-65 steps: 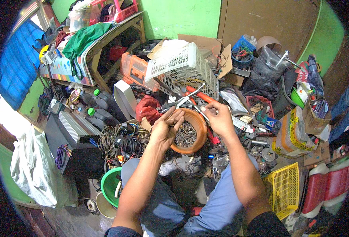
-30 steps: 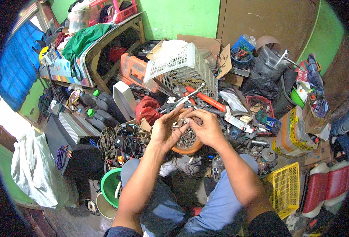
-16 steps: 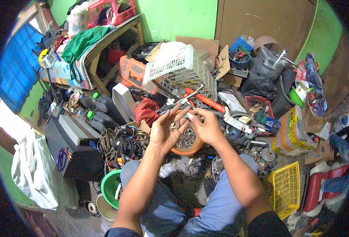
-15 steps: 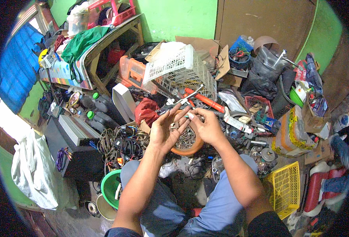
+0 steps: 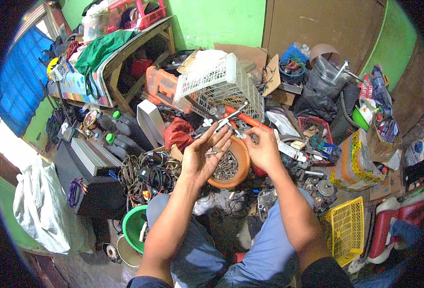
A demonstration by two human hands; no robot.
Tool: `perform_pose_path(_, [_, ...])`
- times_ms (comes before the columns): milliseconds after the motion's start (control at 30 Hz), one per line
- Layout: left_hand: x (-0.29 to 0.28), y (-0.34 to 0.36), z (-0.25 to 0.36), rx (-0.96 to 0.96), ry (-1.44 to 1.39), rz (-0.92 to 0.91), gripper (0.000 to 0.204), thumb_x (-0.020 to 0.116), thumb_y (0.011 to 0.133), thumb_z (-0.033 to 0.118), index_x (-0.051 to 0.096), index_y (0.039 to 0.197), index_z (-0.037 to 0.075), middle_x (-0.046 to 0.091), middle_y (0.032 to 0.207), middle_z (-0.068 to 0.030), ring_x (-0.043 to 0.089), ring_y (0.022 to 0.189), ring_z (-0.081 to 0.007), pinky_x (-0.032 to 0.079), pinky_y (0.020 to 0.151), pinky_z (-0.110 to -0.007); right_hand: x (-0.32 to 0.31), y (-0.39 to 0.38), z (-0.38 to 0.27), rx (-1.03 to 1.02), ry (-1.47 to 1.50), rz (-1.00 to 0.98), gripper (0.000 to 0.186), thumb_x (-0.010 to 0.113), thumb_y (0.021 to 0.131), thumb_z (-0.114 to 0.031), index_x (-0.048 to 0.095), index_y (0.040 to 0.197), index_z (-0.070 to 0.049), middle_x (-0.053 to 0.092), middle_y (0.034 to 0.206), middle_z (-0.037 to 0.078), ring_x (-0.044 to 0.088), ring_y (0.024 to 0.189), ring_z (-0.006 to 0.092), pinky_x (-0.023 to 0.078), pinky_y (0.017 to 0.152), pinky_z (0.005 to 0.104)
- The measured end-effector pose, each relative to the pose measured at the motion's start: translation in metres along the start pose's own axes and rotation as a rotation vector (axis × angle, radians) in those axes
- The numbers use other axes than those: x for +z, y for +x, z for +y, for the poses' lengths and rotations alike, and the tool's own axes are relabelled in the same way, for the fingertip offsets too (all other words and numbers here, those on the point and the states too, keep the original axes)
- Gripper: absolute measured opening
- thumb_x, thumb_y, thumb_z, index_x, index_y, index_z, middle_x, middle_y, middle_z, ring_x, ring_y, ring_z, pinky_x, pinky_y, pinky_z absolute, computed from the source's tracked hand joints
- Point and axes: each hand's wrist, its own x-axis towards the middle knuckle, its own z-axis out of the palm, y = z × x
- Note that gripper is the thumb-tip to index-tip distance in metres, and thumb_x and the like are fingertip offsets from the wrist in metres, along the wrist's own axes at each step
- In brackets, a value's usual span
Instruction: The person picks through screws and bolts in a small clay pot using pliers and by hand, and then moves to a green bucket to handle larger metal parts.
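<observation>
My left hand (image 5: 201,161) is palm up with its fingers stretched out. A small metal piece, perhaps a screw (image 5: 215,152), lies across the fingers. Beneath and beside this hand is an orange-brown clay bowl (image 5: 242,165) with many small screws and metal bits (image 5: 226,168) in it. My right hand (image 5: 262,150) is beside the bowl's right rim, thumb and forefinger pinched together. Whatever is between those fingertips is too small to make out.
Behind the bowl lie a red-orange tube (image 5: 248,120) and a white crate (image 5: 212,86). Tangled cables (image 5: 147,175) are left of it. A green basin (image 5: 134,228) stands near my left leg, a yellow basket (image 5: 345,230) near my right. Another person's leg (image 5: 408,233) shows at far right.
My right hand has moved right, away from my left fingers, uncovering more of the bowl. The left hand stays palm up in about the same place. The other person's leg at far right has shifted.
</observation>
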Motion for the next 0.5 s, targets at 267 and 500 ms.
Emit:
perform_pose_path(267, [-0.009, 0.000, -0.002, 0.006, 0.012, 0.027, 0.056, 0.041, 0.106, 0.030, 0.033, 0.153, 0.000, 0.043, 0.152, -0.0257, 0.044, 0.141, -0.0358, 0.040, 0.115, -0.048, -0.003, -0.010, -0.029, -0.230, 0.110, -0.135, 0.017, 0.070, 0.088, -0.013, 0.072, 0.100, -0.002, 0.070, 0.099, 0.018, 0.070, 0.094, 0.0367, 0.055, 0.084, 0.0432])
perform_pose_path(500, [-0.005, -0.002, -0.006, -0.025, 0.038, 0.039, 0.056, 0.040, 0.107, 0.034, 0.034, 0.153, 0.003, 0.043, 0.152, -0.0262, 0.043, 0.141, -0.0383, 0.040, 0.113, -0.048, 0.014, -0.020, -0.027, -0.523, 0.117, -0.228, 0.021, 0.073, 0.083, -0.011, 0.073, 0.103, -0.005, 0.068, 0.104, 0.016, 0.068, 0.100, 0.0346, 0.054, 0.088, 0.0431])
